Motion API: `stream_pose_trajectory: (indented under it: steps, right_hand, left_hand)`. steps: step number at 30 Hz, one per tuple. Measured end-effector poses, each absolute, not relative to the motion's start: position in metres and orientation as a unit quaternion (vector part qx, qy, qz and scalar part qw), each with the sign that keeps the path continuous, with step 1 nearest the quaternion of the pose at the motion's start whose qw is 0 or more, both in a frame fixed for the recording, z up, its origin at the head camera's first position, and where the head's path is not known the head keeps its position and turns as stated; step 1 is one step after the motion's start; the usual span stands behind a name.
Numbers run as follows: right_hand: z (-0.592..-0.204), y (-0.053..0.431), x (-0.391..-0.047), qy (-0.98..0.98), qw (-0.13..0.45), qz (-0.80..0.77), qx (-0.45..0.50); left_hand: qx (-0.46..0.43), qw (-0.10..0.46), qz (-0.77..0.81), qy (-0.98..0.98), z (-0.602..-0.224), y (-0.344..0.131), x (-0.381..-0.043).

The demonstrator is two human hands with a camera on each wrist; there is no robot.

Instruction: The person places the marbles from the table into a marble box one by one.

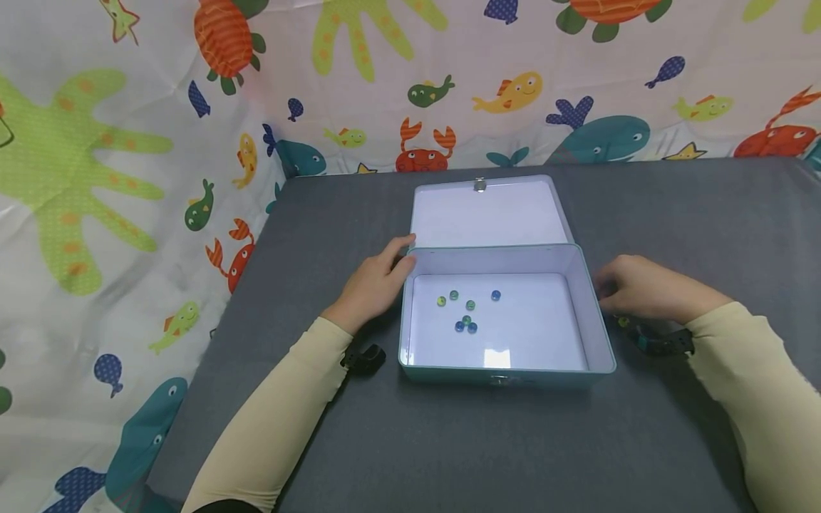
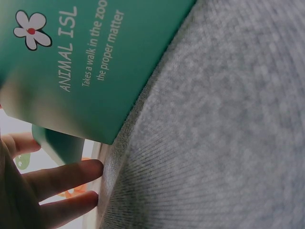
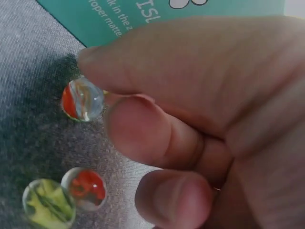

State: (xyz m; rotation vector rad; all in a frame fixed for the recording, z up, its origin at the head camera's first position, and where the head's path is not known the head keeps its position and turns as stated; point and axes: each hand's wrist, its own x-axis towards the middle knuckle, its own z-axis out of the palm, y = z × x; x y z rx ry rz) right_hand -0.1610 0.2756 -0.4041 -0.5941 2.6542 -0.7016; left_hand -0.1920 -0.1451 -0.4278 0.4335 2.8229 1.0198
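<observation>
Marble (image 3: 83,99), orange and clear, sits at the thumb tip of the right grip (image 1: 651,288), whose fingers are curled; we cannot tell whether it is clamped. Near it on the bench (image 1: 449,442) we note two touching marbles (image 3: 49,203) (one yellow-green, one red). Left grip (image 1: 372,285), fingers apart, touches the open box (image 1: 507,377), which contains seven small marbles (image 1: 496,295).

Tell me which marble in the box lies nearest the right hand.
The blue marble lying alone; the other six marbles, two of them blue, sit farther left.
</observation>
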Motion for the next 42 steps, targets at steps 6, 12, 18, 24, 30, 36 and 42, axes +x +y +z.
stream_pose_trajectory:
  steps: [6,12,18,24,30,36,42]
  right_hand:
    - [-0.405,0.275,-0.162,0.933,0.168,-0.242,-0.204]
    - [-0.403,0.276,-0.162,0.934,0.168,-0.242,-0.2]
    - [-0.401,0.276,-0.161,0.935,0.167,-0.245,-0.193]
    - [-0.394,0.275,-0.158,0.937,0.16,-0.249,-0.187]
    - [-0.382,0.275,-0.154,0.938,0.148,-0.257,-0.181]
    - [-0.371,0.279,-0.15,0.943,0.15,-0.257,-0.15]
    - [-0.356,0.286,-0.146,0.946,0.135,-0.262,-0.135]
  left_hand:
    - [0.142,0.056,0.336,0.93,-0.428,-0.146,-0.193]
    - [0.146,0.053,0.334,0.93,-0.428,-0.145,-0.193]
    - [0.146,0.053,0.333,0.93,-0.427,-0.145,-0.192]
    - [0.146,0.053,0.333,0.93,-0.428,-0.145,-0.193]
    - [0.144,0.055,0.335,0.929,-0.428,-0.146,-0.193]
    - [0.144,0.058,0.338,0.928,-0.427,-0.146,-0.193]
    - [0.141,0.058,0.338,0.929,-0.427,-0.146,-0.193]
